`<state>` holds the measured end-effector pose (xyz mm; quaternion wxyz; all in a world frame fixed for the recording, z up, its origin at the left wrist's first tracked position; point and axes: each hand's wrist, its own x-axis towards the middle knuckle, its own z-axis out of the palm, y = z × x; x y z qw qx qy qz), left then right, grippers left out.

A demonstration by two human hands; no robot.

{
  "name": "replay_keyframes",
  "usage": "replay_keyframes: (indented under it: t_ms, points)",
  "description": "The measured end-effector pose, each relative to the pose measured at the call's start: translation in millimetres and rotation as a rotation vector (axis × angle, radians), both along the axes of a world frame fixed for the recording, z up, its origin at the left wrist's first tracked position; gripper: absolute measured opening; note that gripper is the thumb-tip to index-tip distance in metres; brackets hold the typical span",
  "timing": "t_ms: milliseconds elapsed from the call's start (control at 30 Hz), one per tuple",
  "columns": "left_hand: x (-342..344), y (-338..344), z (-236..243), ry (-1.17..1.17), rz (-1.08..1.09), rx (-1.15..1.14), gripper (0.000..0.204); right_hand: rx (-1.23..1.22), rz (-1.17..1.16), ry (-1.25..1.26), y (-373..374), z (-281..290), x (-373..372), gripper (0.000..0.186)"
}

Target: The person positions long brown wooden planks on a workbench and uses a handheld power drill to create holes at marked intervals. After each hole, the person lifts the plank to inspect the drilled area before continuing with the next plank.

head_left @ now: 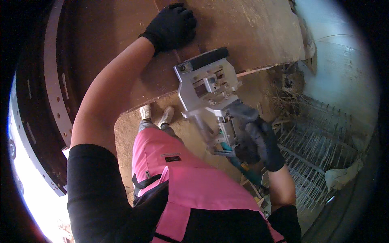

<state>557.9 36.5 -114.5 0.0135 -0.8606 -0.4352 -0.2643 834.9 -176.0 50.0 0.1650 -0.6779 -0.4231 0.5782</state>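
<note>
Head view. The left hand (172, 26), in a black glove, rests on a brown panel (259, 32) with its fingers curled under; whether they are clenched or close on anything cannot be told. The right hand (259, 139), also gloved, grasps a handheld power tool (221, 107) by its body, somewhat blurred. The tool lies right of centre, its slotted silver plate (188, 91) and black edge strip (206, 58) overlapping the panel's near edge; contact with the panel cannot be determined. Part of a teal housing (227, 146) shows beside the glove. Below are a pink apron (194, 178) and pale shoes (165, 116); at right, a wire rack (308, 162); at left, a perforated metal strip (52, 81).
</note>
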Motion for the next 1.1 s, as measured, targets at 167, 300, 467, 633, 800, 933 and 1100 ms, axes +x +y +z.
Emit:
replay_keyframes:
  t_ms: [167,300,467,633,800,933,1100]
  points:
    - [8,-6,16,0.039,-0.008,-0.006,0.022,-0.062,-0.089,0.107,-10,2,1,0.032]
    - [10,1,21,0.081,-0.101,0.02,0.023,0.06,-0.015,0.02,-16,-3,-1,0.032]
    - [7,9,21,0.008,-0.12,0.0,0.022,0.083,0.053,0.005,-14,-5,-7,0.034]
    - [12,12,19,-0.044,-0.091,-0.078,0.021,-0.021,-0.022,-0.001,-6,0,-13,0.033]
    - [13,12,14,-0.157,-0.041,-0.016,0.019,-0.06,0.018,-0.045,4,4,-22,0.029]
    - [10,19,10,-0.167,-0.075,-0.145,0.021,-0.137,-0.035,0.016,14,9,-26,0.026]
    - [6,22,9,-0.172,-0.101,-0.019,0.017,-0.192,0.001,-0.066,18,14,-25,0.025]
